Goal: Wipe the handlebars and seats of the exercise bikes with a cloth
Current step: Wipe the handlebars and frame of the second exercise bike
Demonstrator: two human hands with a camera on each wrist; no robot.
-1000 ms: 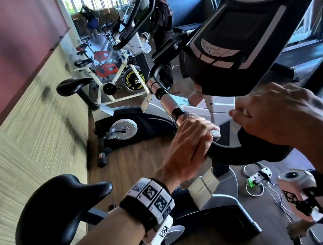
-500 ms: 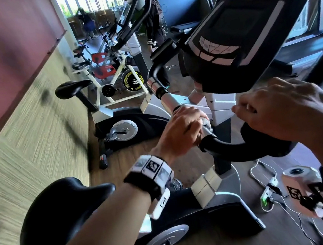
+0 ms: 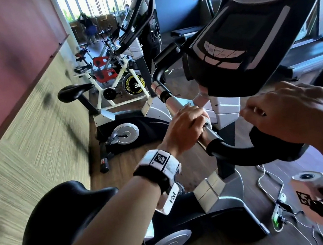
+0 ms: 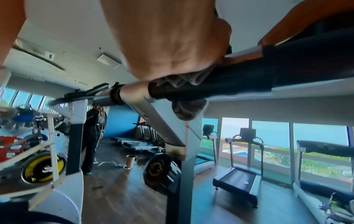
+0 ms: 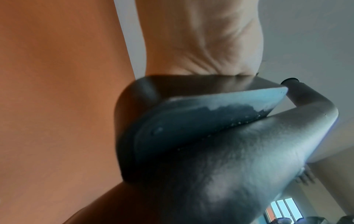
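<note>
My left hand (image 3: 185,125) grips a grey cloth (image 3: 208,120) wrapped round the left handlebar (image 3: 171,102) of the nearest bike, on its silver section just above the black grip. The left wrist view shows the cloth (image 4: 184,108) bunched under the bar (image 4: 220,87) and poking out below my fingers. My right hand (image 3: 291,119) rests with its heel on the black centre pad (image 3: 277,151), fingers loosely curled and holding nothing I can see. That pad (image 5: 201,121) fills the right wrist view. The bike's black seat (image 3: 66,221) is at lower left, the console (image 3: 239,46) above my hands.
A second bike (image 3: 125,131) with a black seat (image 3: 74,91) stands ahead, spin bikes beyond it. The wall (image 3: 25,140) runs close on the left. A power strip (image 3: 278,212) and white cables lie on the floor at right. Treadmills (image 4: 239,180) line the windows; a person (image 4: 93,133) stands further back.
My left hand has slid the cloth up the handlebar, from the black grip near the bend onto the silver section. My right hand stays on the centre pad.
</note>
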